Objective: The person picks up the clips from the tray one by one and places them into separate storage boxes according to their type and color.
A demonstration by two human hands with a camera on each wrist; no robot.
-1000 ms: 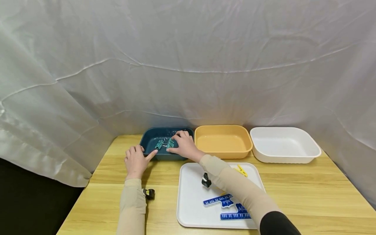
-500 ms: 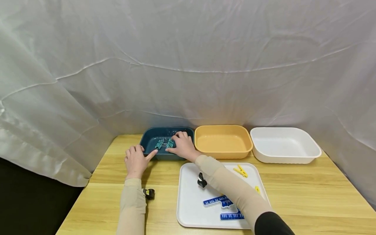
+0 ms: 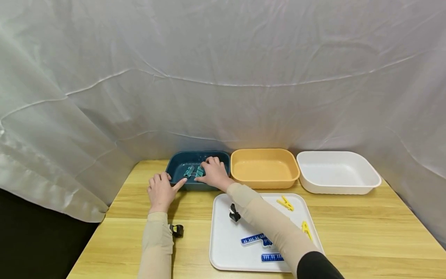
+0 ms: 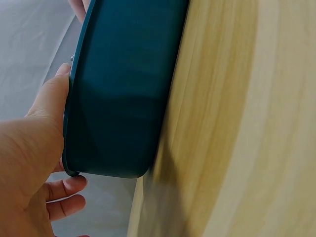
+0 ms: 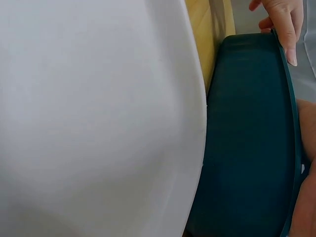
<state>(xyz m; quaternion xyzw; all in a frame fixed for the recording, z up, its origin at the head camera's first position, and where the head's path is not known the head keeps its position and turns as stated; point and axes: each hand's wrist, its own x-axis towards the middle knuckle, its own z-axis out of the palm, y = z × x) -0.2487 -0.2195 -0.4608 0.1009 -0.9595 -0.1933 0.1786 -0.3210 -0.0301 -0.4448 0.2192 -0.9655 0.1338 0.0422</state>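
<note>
Green binder clip (image 3: 199,171): it is found inside the dark teal bin (image 3: 200,187); whether the floor of this bin is touched by it cannot be told.
Second clip (image 3: 189,171): it is seen just to the left, in the same bin, and is likewise green; thin metal handles are seen between the two.
Right hand (image 3: 214,174): it is reached over the front rim; its grip is closed in a pinch, and the green binder clip is held between the thumb and the fingers.
Left hand (image 3: 162,192): the near left corner of the dark teal bin is held in its grip; the thumb is laid on the front rim and the fingers are bent around the left end.
Other bins: the yellow bin (image 3: 265,183) is placed in the middle of the row, and the white bin (image 3: 338,190) at the right end.
White tray (image 3: 223,248): it is set in front of the bins and is partly covered by the right sleeve (image 3: 268,217).
On the tray: two yellow clips (image 3: 306,230) and two blue pieces (image 3: 253,239) with a piano-key pattern are seen; the blue ones are partly hidden by the sleeve.
Counter (image 3: 366,232): it is made with a light wood grain, and a pale cloth (image 3: 223,77) is hung behind.
</note>
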